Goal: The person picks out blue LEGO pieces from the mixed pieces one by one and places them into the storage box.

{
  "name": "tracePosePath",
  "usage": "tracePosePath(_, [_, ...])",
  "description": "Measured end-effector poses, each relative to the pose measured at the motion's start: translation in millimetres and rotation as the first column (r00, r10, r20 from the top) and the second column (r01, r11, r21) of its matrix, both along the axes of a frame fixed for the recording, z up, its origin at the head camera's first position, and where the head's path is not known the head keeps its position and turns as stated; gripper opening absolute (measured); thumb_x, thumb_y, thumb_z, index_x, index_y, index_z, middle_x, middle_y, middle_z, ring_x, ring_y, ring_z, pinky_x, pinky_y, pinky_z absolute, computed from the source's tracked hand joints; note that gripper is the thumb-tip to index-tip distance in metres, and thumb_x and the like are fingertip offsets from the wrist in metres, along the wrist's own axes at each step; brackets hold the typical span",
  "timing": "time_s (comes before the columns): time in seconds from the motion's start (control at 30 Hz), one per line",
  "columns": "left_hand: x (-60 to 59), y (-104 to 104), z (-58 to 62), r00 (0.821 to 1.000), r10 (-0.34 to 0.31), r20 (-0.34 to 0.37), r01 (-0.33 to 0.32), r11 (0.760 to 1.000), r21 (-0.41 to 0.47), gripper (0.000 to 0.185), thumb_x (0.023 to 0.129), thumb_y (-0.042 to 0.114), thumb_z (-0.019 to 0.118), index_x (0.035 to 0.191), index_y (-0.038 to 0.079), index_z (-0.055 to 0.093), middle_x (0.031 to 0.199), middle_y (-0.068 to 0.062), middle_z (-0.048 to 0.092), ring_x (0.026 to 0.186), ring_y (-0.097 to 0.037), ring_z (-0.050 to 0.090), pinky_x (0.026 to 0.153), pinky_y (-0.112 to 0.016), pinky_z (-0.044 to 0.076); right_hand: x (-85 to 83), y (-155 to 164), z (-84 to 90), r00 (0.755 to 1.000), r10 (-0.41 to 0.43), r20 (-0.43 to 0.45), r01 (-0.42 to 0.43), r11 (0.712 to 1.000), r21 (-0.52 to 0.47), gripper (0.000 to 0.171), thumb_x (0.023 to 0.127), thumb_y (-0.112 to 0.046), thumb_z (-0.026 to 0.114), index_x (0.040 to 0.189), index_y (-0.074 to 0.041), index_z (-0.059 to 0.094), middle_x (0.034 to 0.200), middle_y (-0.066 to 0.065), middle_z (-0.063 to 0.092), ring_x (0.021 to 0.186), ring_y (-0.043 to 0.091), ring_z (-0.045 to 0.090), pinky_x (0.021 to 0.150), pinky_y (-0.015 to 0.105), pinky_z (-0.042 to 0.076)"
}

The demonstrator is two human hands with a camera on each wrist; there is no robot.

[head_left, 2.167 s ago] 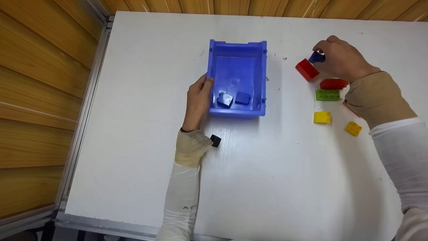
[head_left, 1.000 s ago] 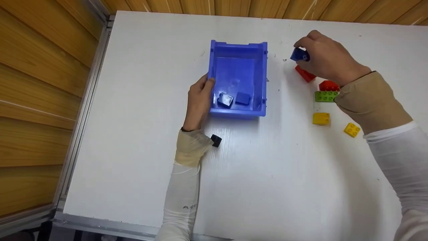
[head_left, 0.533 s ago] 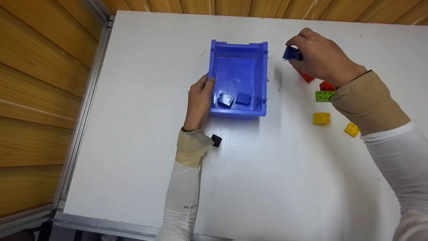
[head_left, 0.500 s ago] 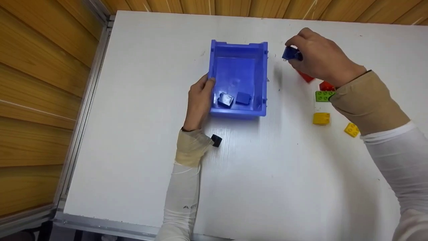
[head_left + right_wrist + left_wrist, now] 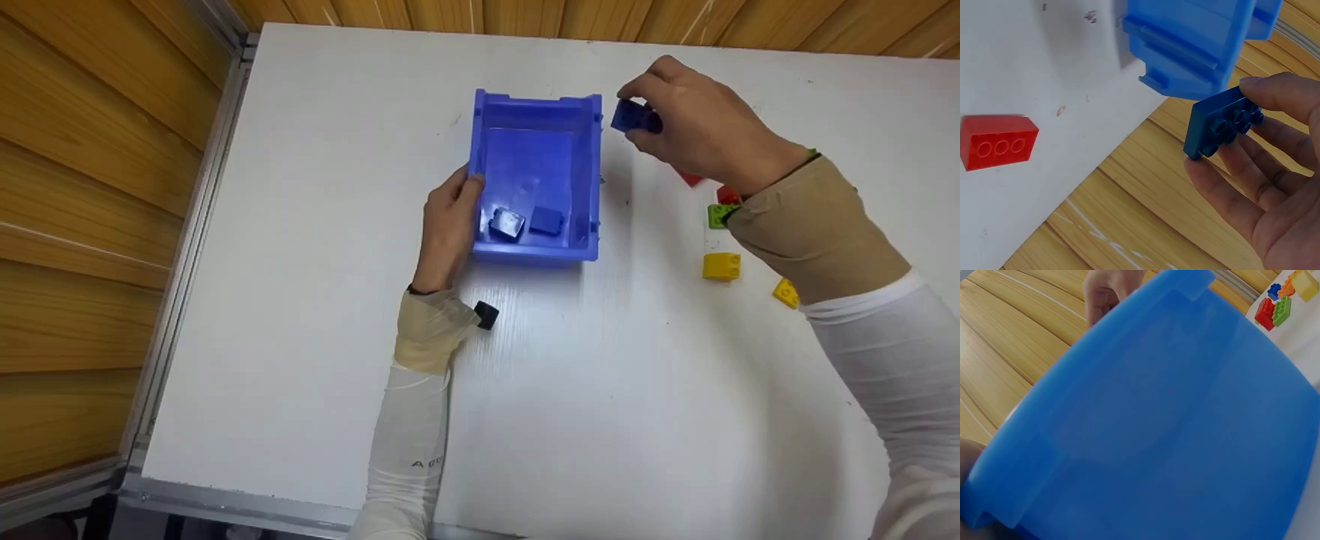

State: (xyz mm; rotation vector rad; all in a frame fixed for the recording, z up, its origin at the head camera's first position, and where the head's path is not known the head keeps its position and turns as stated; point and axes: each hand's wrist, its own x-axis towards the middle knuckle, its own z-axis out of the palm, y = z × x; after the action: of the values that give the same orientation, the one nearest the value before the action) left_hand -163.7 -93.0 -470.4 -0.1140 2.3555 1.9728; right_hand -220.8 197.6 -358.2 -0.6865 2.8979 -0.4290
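Observation:
My left hand point(image 5: 445, 225) grips the left wall of a blue plastic bin point(image 5: 534, 252), its thumb over the rim. On the bin's floor, near its front end, lie two dark blue toy bricks, one glossy brick point(image 5: 507, 224) and one flatter-looking brick point(image 5: 547, 220). Just right of the bin's far right corner, my right hand point(image 5: 709, 124) pinches a dark blue studded toy brick point(image 5: 1223, 121) between thumb and fingertips. The right wrist view shows its studs facing the palm. In the left wrist view the bin's wall point(image 5: 1174, 416) hides most of the left hand.
Right of the bin lie a yellow brick point(image 5: 721, 266), a second yellow brick point(image 5: 785, 293), a green brick point(image 5: 718, 216) and a red brick point(image 5: 1002, 143); the right forearm partly covers this group. Wooden panels point(image 5: 517, 16) border the white table at the back and left.
My right hand has lifted the dark blue brick from beside the red brick and carried it left toward the bin. The left hand and bin have stayed almost still.

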Motion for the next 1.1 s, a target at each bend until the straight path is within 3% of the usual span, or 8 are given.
tracePosePath(0.23, [0.0,2,0.4,1.000,0.006,-0.004,-0.006,1.000,0.014,0.041,0.108,0.022,0.049,0.136,-0.001,0.069,0.075,0.002,0.037,0.069,-0.013,0.037,0.063,-0.030,0.030,1.2,-9,6.6,0.999,0.029,-0.017,-0.029,1.000,-0.012,0.048,0.098,-0.003,0.074,0.141,0.011,0.057,0.133,0.030,0.053,0.115,0.050,0.060,0.101,0.060,0.050])
tracePosePath(0.73, [1.3,2,2.3,1.000,0.006,0.005,-0.006,1.000,0.010,0.043,0.108,0.022,0.049,0.141,0.001,0.067,0.076,0.000,0.039,0.070,-0.015,0.038,0.064,-0.031,0.031,4.7,-28,10.1,0.997,0.080,-0.018,-0.081,0.995,-0.065,0.046,0.098,-0.001,0.074,0.140,0.009,0.060,0.131,0.026,0.055,0.113,0.044,0.061,0.099,0.057,0.052])
tracePosePath(0.8, [1.4,3,2.8,1.000,0.011,0.009,-0.011,1.000,0.024,0.043,0.108,0.022,0.050,0.142,0.001,0.066,0.081,0.000,0.048,0.074,-0.014,0.043,0.067,-0.029,0.035,4.8,-29,9.5,0.995,0.097,-0.032,-0.099,0.992,-0.076,0.045,0.097,-0.001,0.074,0.139,0.009,0.060,0.129,0.026,0.056,0.110,0.043,0.061,0.098,0.057,0.053])
tracePosePath(1.0, [2.2,4,5.2,1.000,0.005,0.016,-0.006,1.000,0.018,0.044,0.109,0.023,0.050,0.144,0.001,0.064,0.083,-0.004,0.048,0.078,-0.016,0.044,0.069,-0.030,0.035,5.0,-34,7.5,0.990,0.131,-0.046,-0.135,0.986,-0.100,0.043,0.098,-0.001,0.073,0.138,0.009,0.061,0.126,0.026,0.056,0.107,0.042,0.061,0.095,0.057,0.054])
tracePosePath(1.1, [2.1,4,5.2,1.000,0.005,0.019,-0.005,1.000,0.015,0.045,0.109,0.023,0.050,0.146,0.002,0.063,0.096,-0.009,0.062,0.085,-0.016,0.050,0.074,-0.029,0.039,5.1,-36,6.7,0.990,0.138,-0.042,-0.141,0.985,-0.104,0.043,0.097,-0.001,0.073,0.137,0.010,0.061,0.125,0.026,0.056,0.107,0.041,0.061,0.094,0.056,0.054])
